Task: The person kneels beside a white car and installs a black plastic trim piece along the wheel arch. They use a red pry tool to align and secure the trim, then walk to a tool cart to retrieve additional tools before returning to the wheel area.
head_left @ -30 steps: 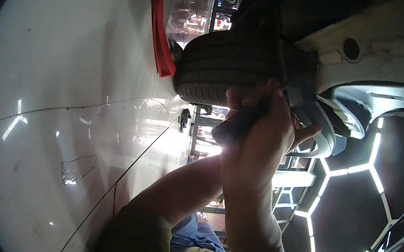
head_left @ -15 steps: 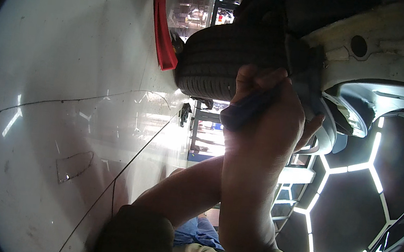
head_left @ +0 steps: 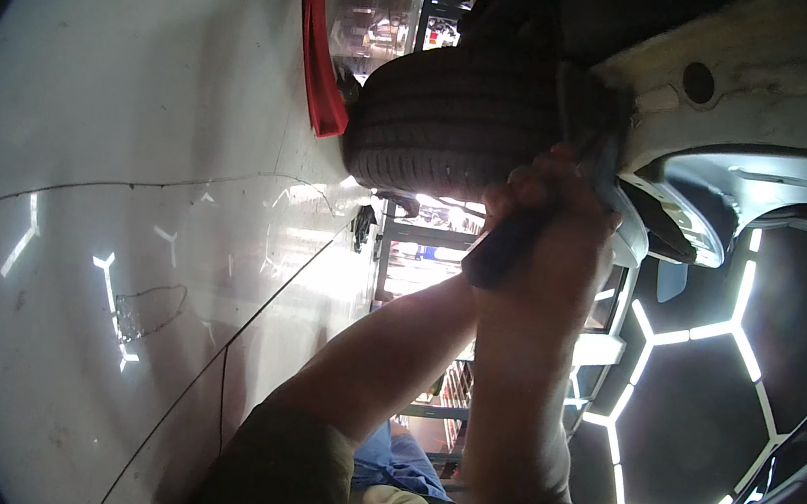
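My right hand (head_left: 571, 242) is raised beside a black car tyre (head_left: 440, 121), its fingers curled round a dark, thick, rounded handle (head_left: 505, 249). What the handle belongs to is hidden by the hand and the shadow. My left forearm (head_left: 391, 356) crosses behind my right wrist, which hides the left hand. Just beyond my fingers a dark panel edge (head_left: 587, 108) runs along the tyre, too dim to make out fully. Close to the right of it lies the pale wheel-arch bodywork (head_left: 744, 107).
A red ramp-like piece (head_left: 323, 71) stands at the tyre on the glossy pale floor (head_left: 138, 119). Along the floor runs a thin dark line (head_left: 255, 314). Silvery body panels (head_left: 774, 187) curve at the right, with hexagonal ceiling lights (head_left: 642, 357) below them in the view.
My right hand and the dark handle have moved down and slightly right in the view, away from the tyre. My left forearm has shifted right along with them.
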The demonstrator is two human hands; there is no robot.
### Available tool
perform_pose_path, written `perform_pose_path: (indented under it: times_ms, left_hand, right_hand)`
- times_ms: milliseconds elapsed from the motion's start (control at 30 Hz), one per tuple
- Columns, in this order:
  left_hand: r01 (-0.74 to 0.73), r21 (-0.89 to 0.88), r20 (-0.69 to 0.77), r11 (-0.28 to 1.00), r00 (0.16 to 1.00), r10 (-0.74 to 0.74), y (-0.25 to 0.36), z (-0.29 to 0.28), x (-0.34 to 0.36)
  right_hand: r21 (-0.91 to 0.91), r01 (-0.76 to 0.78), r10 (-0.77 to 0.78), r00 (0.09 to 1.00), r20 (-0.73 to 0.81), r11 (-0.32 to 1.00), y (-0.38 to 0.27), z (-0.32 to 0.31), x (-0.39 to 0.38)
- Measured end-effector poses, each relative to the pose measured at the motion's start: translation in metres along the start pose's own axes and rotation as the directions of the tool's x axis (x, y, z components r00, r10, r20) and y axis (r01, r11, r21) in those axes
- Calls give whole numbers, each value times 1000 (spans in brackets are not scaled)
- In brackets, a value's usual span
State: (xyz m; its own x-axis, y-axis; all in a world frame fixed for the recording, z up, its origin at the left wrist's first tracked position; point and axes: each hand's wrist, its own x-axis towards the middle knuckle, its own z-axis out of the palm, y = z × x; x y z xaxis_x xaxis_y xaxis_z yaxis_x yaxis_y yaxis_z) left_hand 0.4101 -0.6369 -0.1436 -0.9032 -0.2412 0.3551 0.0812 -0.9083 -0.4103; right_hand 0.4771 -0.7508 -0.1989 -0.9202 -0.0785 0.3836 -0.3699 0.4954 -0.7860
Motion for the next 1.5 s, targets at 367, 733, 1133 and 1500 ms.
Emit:
perform_pose_path:
  times_ms: [367,733,1133,1500]
  left_hand:
    - [-4,-75,-27,997,1000,2,11,-16,-8]
    - [49,-165,25,985,999,-46,9,1,-3]
    - [117,-352,47,929,993,-107,-2,-8,-12]
    - [-52,-800,34,598,991,132,82,-138,6]
  right_hand:
    - [8,-12,12,1000,29,1000,6,9,2]
    - [-18,6,-6,999,37,1000,4,3,3]
    - [-36,15,-13,998,65,999,-3,1,10]
    - [-147,31,-16,994,105,989,14,-2,19]
